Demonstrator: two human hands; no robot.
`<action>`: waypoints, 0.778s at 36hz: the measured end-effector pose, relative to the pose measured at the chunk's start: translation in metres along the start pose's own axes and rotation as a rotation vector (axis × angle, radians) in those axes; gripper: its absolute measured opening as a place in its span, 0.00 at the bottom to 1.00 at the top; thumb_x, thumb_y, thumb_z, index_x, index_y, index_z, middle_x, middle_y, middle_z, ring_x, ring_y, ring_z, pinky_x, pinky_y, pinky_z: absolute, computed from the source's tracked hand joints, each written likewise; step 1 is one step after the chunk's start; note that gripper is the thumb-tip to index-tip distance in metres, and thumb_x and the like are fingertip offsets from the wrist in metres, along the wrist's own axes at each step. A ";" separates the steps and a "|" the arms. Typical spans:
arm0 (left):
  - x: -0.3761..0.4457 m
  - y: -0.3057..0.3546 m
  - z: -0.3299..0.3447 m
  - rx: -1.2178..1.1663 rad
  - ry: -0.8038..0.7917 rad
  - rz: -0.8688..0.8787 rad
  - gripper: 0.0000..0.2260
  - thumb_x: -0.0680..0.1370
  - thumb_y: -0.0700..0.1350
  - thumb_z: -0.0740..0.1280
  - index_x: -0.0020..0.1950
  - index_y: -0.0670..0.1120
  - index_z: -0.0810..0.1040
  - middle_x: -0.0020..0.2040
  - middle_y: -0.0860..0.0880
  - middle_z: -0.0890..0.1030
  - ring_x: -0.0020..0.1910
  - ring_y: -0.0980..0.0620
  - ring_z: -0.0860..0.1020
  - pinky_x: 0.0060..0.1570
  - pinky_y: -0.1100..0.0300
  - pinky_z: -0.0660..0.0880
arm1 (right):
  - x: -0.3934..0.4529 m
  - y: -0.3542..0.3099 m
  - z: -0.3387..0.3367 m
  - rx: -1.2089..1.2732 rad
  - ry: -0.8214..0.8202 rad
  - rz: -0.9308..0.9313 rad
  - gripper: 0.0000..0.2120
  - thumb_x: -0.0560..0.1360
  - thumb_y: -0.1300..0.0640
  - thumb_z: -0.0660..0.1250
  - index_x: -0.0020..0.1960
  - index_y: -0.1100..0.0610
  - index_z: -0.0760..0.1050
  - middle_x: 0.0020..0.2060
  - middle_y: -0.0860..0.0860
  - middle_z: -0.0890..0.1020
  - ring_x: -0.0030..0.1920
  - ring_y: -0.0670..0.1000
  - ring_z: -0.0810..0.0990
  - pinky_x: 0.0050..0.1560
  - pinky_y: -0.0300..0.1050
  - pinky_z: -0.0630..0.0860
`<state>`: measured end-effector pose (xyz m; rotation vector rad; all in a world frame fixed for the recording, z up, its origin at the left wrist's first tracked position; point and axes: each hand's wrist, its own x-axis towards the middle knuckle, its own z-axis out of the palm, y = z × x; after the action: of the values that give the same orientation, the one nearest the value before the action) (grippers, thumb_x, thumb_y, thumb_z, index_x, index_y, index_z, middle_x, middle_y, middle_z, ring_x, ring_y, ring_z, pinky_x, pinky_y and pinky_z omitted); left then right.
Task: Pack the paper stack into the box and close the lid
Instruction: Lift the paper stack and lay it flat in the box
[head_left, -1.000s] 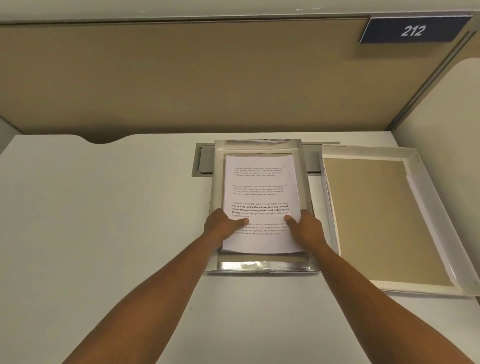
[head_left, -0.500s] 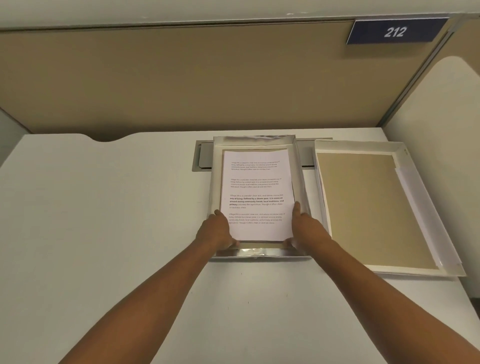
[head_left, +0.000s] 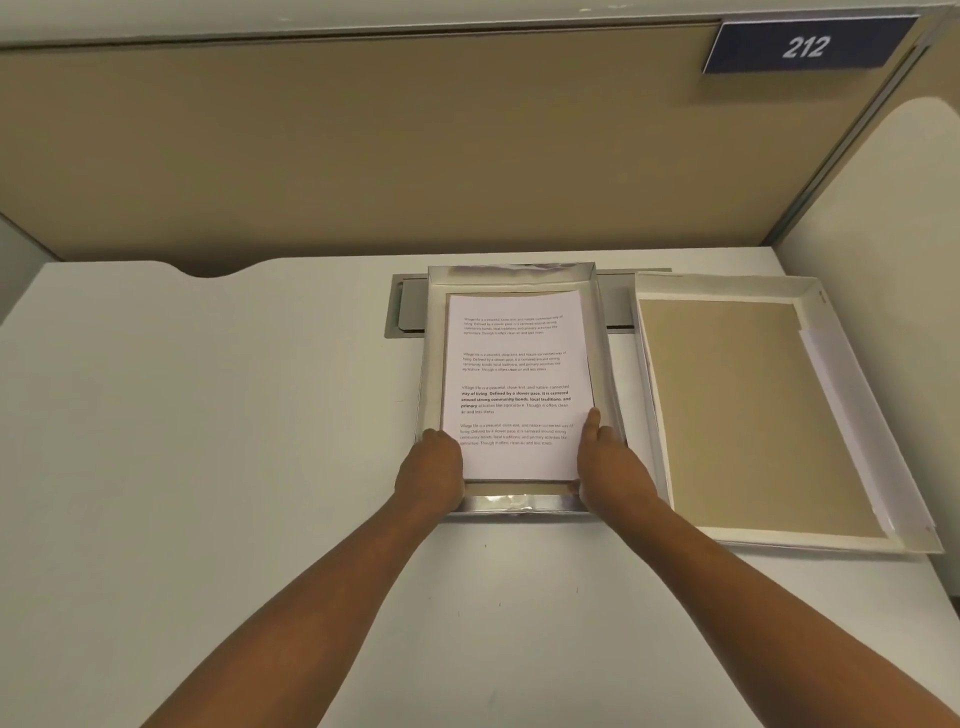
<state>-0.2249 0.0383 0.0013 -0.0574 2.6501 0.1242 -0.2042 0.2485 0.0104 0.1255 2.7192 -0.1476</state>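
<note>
A white paper stack (head_left: 519, 364) with printed text lies flat inside a shallow silver-walled box (head_left: 511, 274) at the middle of the desk. My left hand (head_left: 434, 470) holds the stack's lower left edge, fingers tucked beside it inside the box. My right hand (head_left: 608, 462) holds the lower right edge, thumb resting on top of the sheet. The box lid (head_left: 727, 283) lies upturned to the right of the box, white-rimmed with a brown cardboard inside.
A grey cable-slot plate (head_left: 408, 312) sits in the desk under the box's far end. Tan partition panels (head_left: 363, 156) close off the back and right. A blue "212" sign (head_left: 805, 47) hangs at top right. The desk edge lies just right of the lid.
My hands have slid from the top of the sheet to its lower side edges. The stack has settled lower and straighter in the box.
</note>
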 end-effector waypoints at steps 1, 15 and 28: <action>0.001 0.000 0.000 0.006 -0.011 0.003 0.22 0.74 0.41 0.72 0.67 0.39 0.73 0.60 0.43 0.75 0.57 0.45 0.78 0.55 0.55 0.78 | 0.001 0.000 0.000 0.000 -0.009 -0.001 0.47 0.74 0.57 0.70 0.79 0.64 0.41 0.65 0.59 0.72 0.56 0.56 0.80 0.55 0.49 0.79; 0.078 0.016 -0.076 -0.175 -0.118 0.012 0.53 0.75 0.60 0.70 0.79 0.41 0.32 0.78 0.36 0.58 0.73 0.38 0.67 0.68 0.48 0.70 | 0.082 0.009 -0.085 0.190 -0.051 0.020 0.35 0.75 0.45 0.70 0.72 0.62 0.60 0.61 0.61 0.79 0.58 0.61 0.79 0.51 0.49 0.75; 0.166 0.026 -0.118 -0.185 -0.070 -0.028 0.38 0.83 0.49 0.60 0.80 0.47 0.33 0.80 0.36 0.52 0.73 0.37 0.67 0.68 0.48 0.69 | 0.199 0.011 -0.116 0.227 -0.005 0.064 0.22 0.81 0.54 0.56 0.71 0.65 0.63 0.65 0.65 0.75 0.65 0.64 0.73 0.59 0.49 0.72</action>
<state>-0.4273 0.0497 0.0288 -0.1486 2.5598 0.3553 -0.4306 0.2870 0.0339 0.2770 2.6817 -0.4362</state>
